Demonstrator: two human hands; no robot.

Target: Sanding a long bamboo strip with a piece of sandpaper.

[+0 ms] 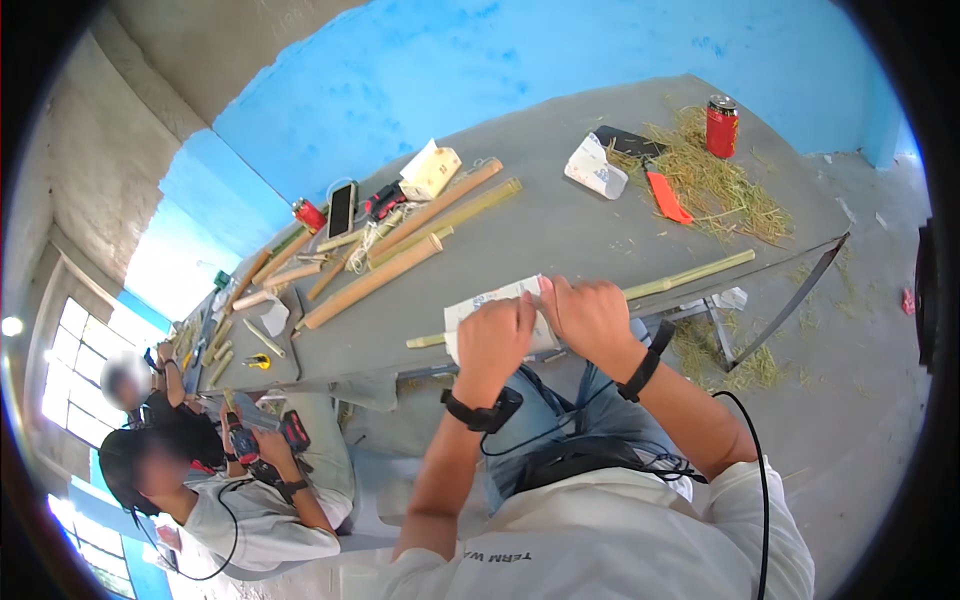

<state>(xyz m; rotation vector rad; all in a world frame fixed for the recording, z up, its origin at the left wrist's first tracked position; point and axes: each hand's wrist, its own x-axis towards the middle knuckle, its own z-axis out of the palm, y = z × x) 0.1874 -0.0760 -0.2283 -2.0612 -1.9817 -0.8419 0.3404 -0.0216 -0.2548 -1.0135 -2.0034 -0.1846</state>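
Your fisheye camera looks down from your head, fairly near your hands (492,335), and faces forward across the surface (540,230) toward the blue wall (600,40).

Two hands (495,335) share one white sheet (462,312) and one thin bamboo pole (690,272); one curled sheet (596,170) lies at one o'clock. The surface (530,240) also carries two red cans (722,127), at two and ten o'clock, one phone (342,210) and one cream box (430,174). At eight o'clock show two co-workers (265,525) and one drill (242,442).
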